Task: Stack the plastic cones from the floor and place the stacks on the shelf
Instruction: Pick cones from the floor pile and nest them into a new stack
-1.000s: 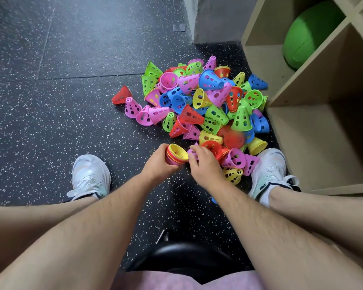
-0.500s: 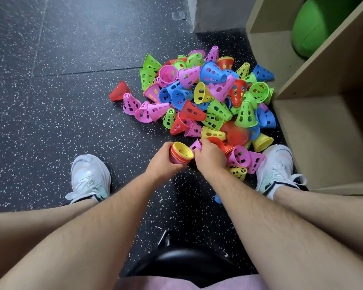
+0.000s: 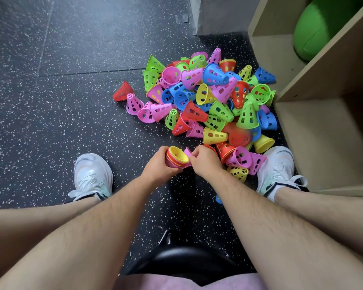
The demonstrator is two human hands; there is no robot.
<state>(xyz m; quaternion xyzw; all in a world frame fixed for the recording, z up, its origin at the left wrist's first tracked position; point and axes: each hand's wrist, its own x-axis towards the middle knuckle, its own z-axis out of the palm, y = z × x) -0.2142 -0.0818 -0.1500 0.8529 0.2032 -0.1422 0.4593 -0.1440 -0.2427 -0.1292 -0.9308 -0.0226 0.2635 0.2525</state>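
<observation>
**A:** Where is the stack right now?

**B:** In the person's left hand [image 3: 155, 166]. The fingers curl round a short stack [image 3: 177, 156] of nested cones, with yellow innermost and the open mouth facing up and away. The right hand [image 3: 206, 161] pinches a pink cone [image 3: 188, 152] that touches the stack's rim. Which end of the cone leads is hard to tell.

**A:** So the step is seating that cone?

**B:** It looks so. To do it well, the narrow end should enter first, in line with the stack's axis. If it goes in tilted, it will likely catch on the yellow lip. A light push until the rims meet should be enough, because thin perforated plastic probably jams when forced.

**A:** How far along is the job?

**B:** Early, by the look of it. The pile [image 3: 216, 101] lies loose on the floor [image 3: 61, 101], just beside the shelf [image 3: 323, 126]. The visible part of the shelf's lower compartment holds no stacks. A green ball [image 3: 323, 30] sits in the upper compartment.

**A:** Any advice for the left hand?

**B:** It should hold the stack low on its sides and leave the mouth free.
</observation>
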